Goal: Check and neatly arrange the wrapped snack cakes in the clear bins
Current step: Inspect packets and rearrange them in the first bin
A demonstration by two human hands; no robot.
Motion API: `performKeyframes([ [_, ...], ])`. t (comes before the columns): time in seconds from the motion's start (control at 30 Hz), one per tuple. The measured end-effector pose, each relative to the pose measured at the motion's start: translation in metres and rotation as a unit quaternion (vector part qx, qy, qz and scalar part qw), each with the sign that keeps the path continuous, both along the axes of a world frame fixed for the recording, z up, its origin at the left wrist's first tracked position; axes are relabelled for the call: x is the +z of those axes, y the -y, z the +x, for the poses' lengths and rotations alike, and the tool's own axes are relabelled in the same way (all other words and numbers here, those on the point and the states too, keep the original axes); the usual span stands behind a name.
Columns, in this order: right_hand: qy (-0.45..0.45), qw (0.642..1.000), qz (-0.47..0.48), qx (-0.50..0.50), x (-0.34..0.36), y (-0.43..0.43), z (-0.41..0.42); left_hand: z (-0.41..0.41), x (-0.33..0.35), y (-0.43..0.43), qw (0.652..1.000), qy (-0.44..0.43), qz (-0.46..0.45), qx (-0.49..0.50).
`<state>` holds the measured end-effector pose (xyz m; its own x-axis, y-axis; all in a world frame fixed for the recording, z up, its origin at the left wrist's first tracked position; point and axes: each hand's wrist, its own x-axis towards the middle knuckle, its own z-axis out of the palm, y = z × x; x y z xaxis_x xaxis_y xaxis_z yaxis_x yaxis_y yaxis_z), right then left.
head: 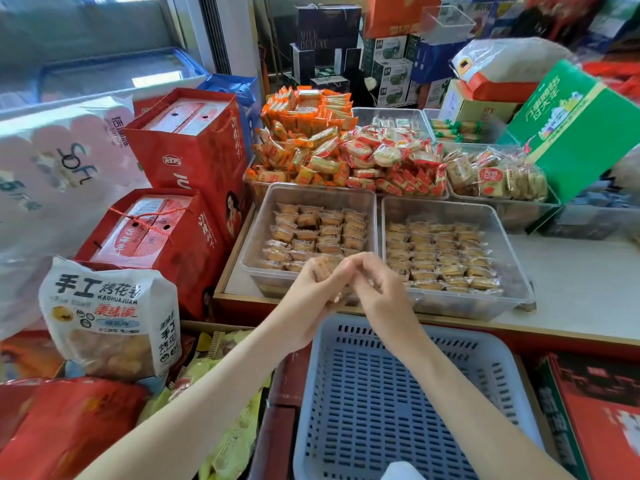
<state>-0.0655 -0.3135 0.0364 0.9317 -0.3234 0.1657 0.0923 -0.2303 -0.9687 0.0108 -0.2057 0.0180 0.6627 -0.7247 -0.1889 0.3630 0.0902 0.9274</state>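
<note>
Left hand (311,289) and right hand (377,289) meet above near rim of left clear bin (252,237); left hand curled round blurred snack cake (325,266); right hand's fingers curled, tips at cake's right edge, grip unclear; more cakes in rows in both bins, right clear bin (512,258) alongside.

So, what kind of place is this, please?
Probably a small snack shop: clear bins of wrapped snack cakes on a counter, heaps of orange-wrapped biscuits behind, stacked red gift boxes beside them.
</note>
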Motion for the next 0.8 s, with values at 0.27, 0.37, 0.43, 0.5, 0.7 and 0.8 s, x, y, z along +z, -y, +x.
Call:
performKeyframes([
  [0.27,-0.101,0.985,0.133,-0.042,-0.015,0.045,0.004,0.001,0.003,0.005,0.985,-0.128,-0.092,0.074],
  [0.37,-0.107,0.963,0.248,-0.006,-0.016,0.052,0.010,0.006,0.002,0.003,0.986,-0.132,-0.077,0.073],
  [0.43,-0.104,0.958,0.268,0.002,-0.017,0.056,0.016,0.010,0.001,0.001,0.987,-0.136,-0.060,0.058],
  [0.5,-0.114,0.959,0.261,0.003,-0.020,0.060,0.023,0.017,-0.001,-0.001,0.989,-0.131,-0.039,0.049],
  [0.7,-0.122,0.950,0.287,0.017,-0.021,0.069,0.046,0.037,-0.006,-0.003,0.993,-0.103,-0.006,0.057],
  [0.8,-0.117,0.956,0.267,0.008,-0.020,0.071,0.055,0.047,-0.009,0.000,0.995,-0.079,-0.003,0.069],
])
